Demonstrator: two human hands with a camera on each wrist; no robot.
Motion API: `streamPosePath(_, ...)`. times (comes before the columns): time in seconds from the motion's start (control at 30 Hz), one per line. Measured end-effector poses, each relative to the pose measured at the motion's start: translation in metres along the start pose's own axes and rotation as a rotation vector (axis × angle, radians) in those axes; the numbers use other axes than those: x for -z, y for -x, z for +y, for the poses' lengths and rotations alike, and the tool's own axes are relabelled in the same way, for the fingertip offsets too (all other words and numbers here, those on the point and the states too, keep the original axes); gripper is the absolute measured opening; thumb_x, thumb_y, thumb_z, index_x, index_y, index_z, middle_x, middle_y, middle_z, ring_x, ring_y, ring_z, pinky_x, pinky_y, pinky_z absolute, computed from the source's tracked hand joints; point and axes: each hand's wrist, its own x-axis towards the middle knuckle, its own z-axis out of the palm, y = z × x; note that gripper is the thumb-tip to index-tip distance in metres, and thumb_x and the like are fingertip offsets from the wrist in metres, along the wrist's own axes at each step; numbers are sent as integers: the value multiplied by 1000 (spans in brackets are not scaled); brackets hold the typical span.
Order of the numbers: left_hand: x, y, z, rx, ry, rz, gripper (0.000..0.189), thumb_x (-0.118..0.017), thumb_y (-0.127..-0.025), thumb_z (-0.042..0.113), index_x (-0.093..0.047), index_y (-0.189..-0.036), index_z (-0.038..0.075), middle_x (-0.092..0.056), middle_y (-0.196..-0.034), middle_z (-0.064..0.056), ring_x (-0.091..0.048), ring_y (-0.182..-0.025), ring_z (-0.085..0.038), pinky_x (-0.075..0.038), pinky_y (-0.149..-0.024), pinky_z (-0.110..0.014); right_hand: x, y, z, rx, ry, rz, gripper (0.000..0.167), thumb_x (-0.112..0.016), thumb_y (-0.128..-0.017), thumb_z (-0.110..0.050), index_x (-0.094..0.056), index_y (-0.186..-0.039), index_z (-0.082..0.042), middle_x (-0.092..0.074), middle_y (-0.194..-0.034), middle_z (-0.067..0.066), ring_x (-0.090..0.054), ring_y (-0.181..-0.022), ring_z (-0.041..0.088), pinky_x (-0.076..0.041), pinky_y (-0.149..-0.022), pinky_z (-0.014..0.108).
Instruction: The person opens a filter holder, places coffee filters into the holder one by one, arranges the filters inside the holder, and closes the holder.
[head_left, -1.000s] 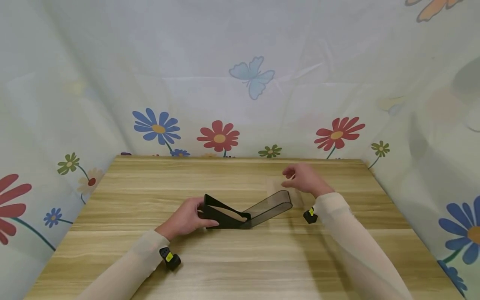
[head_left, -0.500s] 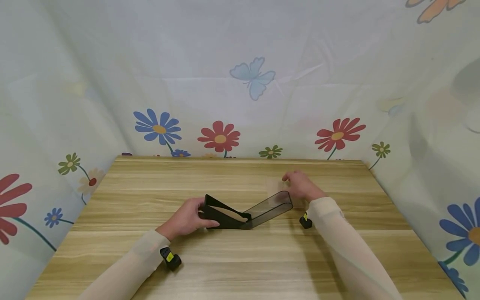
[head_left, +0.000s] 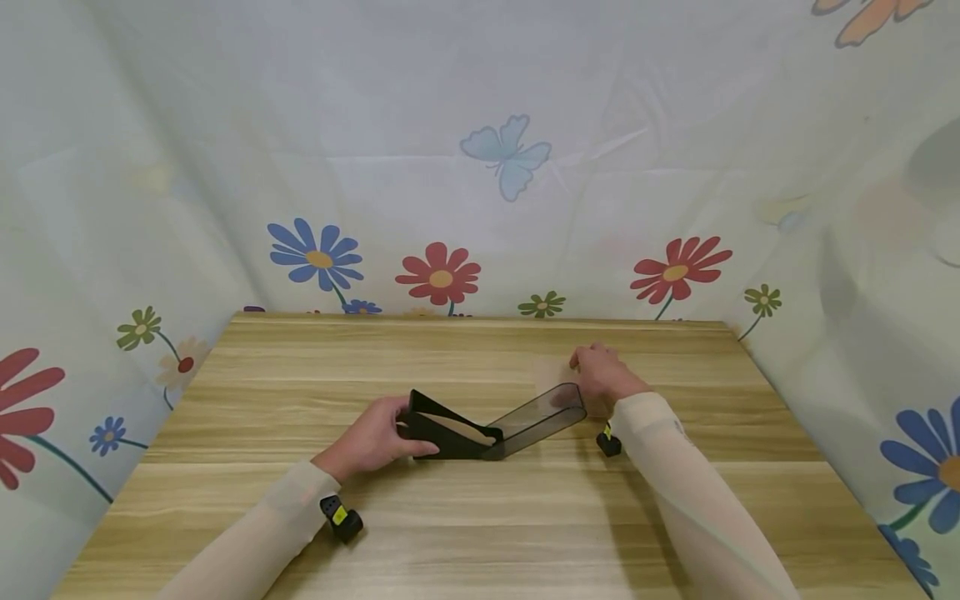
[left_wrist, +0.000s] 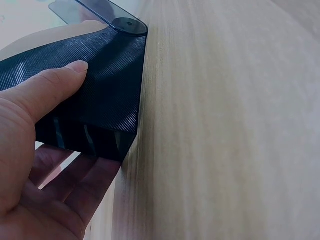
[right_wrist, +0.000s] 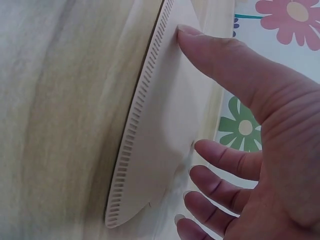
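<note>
A black, ribbed coffee filter holder (head_left: 450,437) stands on the table, its smoky transparent lid (head_left: 536,417) swung out to the right. Pale tan filter papers (left_wrist: 47,39) show inside it. My left hand (head_left: 371,437) grips the holder's left end, thumb along the near side, other fingers at the end and behind. Past the lid, a single paper coffee filter (right_wrist: 155,115) with a crimped edge lies on the table; in the head view it blends into the wood. My right hand (head_left: 603,372) is over it, fingers apart and bent, thumb tip touching or just above the paper.
A wood-grain table (head_left: 480,533) spreads under both hands. Behind and at the sides hangs a light curtain (head_left: 375,125) printed with flowers and butterflies. Each wrist carries a small black camera (head_left: 342,521).
The right hand has come down and slightly nearer to the paper filter behind the lid, its fingers lowering toward the table. My left hand and the holder have stayed in place.
</note>
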Motion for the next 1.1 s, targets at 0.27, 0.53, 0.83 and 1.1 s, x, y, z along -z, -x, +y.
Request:
streamPosePath(0.27,0,1,1,22,-2,1,38,-88,-81,36,-71,-112,22,-75,-104,4,-62,-84,-16,-51,-70,-29,3,-1,-1,-10,29,-20,53,-75,-92,-31,-63,-131,3,-52,-138,28,-43,-132,50,-37,-110,64)
streamPosePath(0.53,-1,0,0,21,-4,5,38,-88,-81,37,-71,-111,22,-75,-103,5,-61,-83,-16,-50,-69,-29,5,-2,-3,-28,20,-46,57,-84,-82,-47,-72,-114,-2,-66,-120,18,-56,-108,34,-47,-98,55)
streamPosePath(0.83,-1,1,-1,19,-3,5,38,-88,-81,37,-72,-111,21,-75,-103,4,-62,-83,-16,-50,-69,-29,4,2,-9,-29,-11,-32,56,-84,-84,-40,-67,-117,2,-68,-115,19,-61,-107,34,-47,-97,55)
streamPosePath(1.1,-1,1,0,19,-5,6,38,-88,-81,37,-72,-112,21,-75,-104,4,-64,-86,-15,-50,-70,-29,3,6,-10,-34,-62,-22,92,-89,-78,-46,-47,-144,2,-58,-141,25,-55,-129,40,-40,-110,59)
